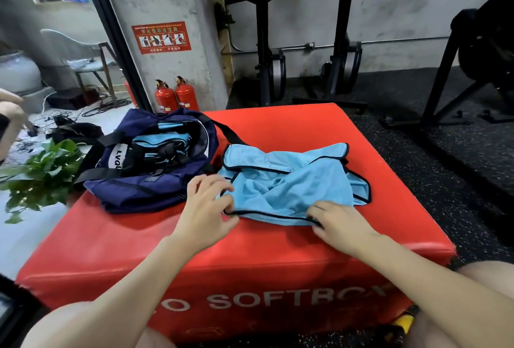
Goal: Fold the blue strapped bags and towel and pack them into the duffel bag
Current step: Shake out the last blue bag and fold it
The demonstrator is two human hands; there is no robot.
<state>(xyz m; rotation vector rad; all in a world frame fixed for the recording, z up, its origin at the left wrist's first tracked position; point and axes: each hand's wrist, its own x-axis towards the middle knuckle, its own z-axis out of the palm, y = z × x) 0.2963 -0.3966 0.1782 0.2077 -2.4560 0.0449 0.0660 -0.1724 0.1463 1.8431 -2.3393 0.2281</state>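
Two hands work at the near edge of a light blue bag (289, 183), a thin, shiny cloth piece edged all round in black piping, lying crumpled and half folded on top of a red padded box (278, 261). To its left, also on the box, sits a navy duffel bag (139, 189), unzipped, with more light blue cloth (158, 144) packed inside and a black strap (225, 130) trailing toward the blue bag. The left hand (203, 214) is at the blue bag's near left corner, thumb and fingers curled and pinching the black-piped edge. The right hand (339, 222) is at the near right part of the same edge, fingers bent down and gripping the piping against the box. The bag spreads away from both hands toward the far side of the box.
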